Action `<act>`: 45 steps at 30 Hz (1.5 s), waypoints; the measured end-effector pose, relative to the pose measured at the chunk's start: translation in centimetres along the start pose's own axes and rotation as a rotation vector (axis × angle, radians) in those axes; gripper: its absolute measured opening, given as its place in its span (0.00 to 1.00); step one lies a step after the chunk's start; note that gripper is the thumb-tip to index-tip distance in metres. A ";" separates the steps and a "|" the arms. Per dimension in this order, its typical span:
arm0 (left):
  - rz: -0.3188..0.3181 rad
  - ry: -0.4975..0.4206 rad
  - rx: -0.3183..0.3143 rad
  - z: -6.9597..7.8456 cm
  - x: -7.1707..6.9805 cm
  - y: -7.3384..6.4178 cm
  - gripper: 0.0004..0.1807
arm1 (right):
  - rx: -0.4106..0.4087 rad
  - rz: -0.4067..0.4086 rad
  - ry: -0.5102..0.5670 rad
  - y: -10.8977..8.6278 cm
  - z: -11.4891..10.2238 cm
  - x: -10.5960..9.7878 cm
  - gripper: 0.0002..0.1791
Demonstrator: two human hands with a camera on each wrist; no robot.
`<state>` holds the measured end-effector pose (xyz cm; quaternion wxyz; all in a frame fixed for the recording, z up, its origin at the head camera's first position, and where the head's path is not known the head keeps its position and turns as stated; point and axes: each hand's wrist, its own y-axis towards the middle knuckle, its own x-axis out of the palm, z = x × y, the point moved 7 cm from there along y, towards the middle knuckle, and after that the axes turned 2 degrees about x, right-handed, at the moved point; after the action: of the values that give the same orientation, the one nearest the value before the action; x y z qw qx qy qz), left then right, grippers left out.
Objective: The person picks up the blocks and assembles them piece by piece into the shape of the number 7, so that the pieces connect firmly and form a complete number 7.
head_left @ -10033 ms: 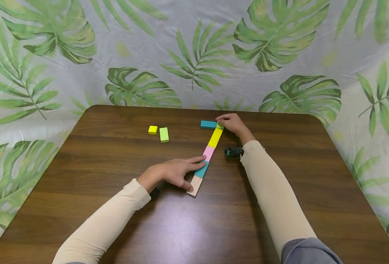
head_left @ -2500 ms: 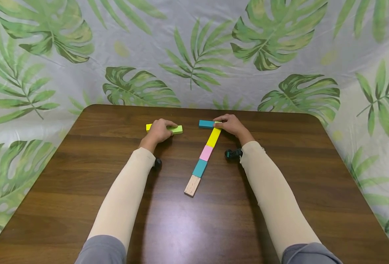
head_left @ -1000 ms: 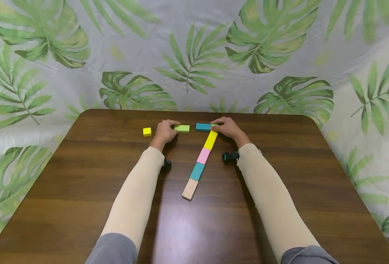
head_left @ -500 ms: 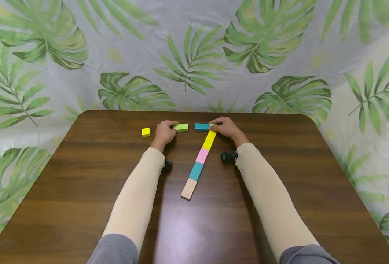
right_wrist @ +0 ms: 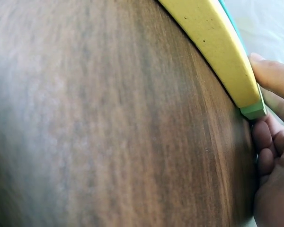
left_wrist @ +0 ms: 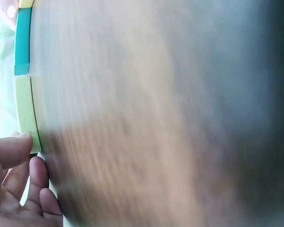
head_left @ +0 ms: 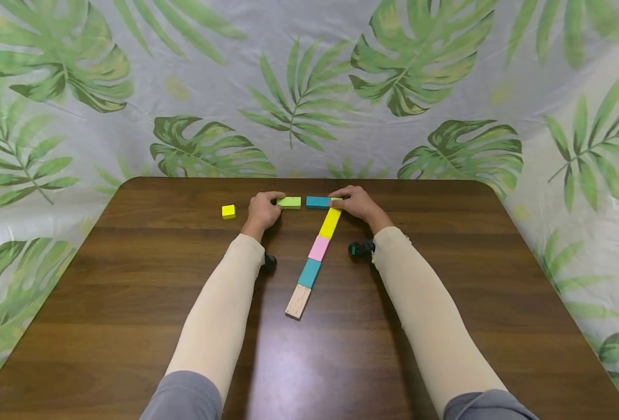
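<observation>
In the head view, my left hand [head_left: 263,211] pinches the left end of a light green block [head_left: 290,202], thumb on the near side. This block lies lengthwise in line with a blue block [head_left: 317,202], a narrow gap between them. At the blue block's right end, my right hand [head_left: 360,204] holds a small green block [right_wrist: 253,111], mostly hidden by the fingers. From that corner a slanting row runs toward me: a yellow block [head_left: 330,223], a pink block [head_left: 319,248], a teal block [head_left: 309,273] and a bare wood block [head_left: 298,301].
A small yellow cube [head_left: 228,212] lies alone to the left of my left hand. Everything rests on a brown wooden table [head_left: 130,303], whose far edge runs just behind the blocks. A leaf-patterned cloth [head_left: 309,87] hangs behind it.
My left hand has left the slanting row, taken the light green block, turned it sideways and slid it right, away from the yellow cube. The gap to the blue block has narrowed. My right hand stays.
</observation>
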<state>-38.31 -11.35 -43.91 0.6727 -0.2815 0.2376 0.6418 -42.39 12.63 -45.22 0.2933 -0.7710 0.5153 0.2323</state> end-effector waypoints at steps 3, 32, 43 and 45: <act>-0.004 0.002 -0.001 0.0 0.2 0.0 0.23 | -0.003 0.000 -0.015 0.0 0.1 0.1 0.23; 0.016 0.061 0.006 0.9 0.7 0.2 0.21 | -0.010 0.004 -0.032 -0.1 -0.2 0.1 0.23; -0.058 0.023 0.058 1.2 0.3 0.1 0.26 | -0.025 0.006 -0.037 0.2 0.1 0.0 0.23; -0.085 0.015 0.069 1.3 0.1 0.0 0.28 | -0.021 0.003 -0.040 0.2 0.2 0.1 0.23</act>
<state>-38.34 -10.38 -42.98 0.7069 -0.2726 0.2525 0.6019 -42.57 12.63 -45.45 0.2951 -0.7684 0.5083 0.2534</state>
